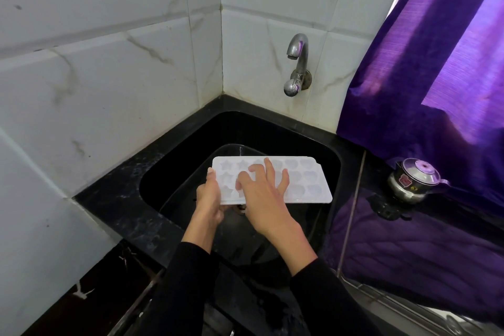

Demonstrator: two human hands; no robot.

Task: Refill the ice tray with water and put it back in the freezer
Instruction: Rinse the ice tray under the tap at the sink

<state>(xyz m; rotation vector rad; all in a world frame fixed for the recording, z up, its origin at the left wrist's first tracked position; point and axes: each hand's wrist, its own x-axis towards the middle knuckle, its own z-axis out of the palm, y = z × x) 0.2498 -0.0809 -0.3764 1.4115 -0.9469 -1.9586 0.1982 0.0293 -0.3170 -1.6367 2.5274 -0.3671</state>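
Both hands (210,199) (261,194) on ice tray (308,183)

My right hand (263,194) covers the ice tray (308,180) middle cells; my left hand (208,199) fingers hidden beneath it; sink (169,172) drain mostly blocked.

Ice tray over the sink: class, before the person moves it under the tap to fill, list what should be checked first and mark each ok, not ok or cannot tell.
1. Ice tray held securely: ok; the left hand grips its left end.
2. Moulds face up: ok; star and round cavities show.
3. Right hand clear of the moulds: not ok; its spread fingers lie over them.
4. Tray under the tap: not ok; it sits nearer the person than the spout.
5. Water running: not ok; no stream shows.
6. Tray over the sink: ok.
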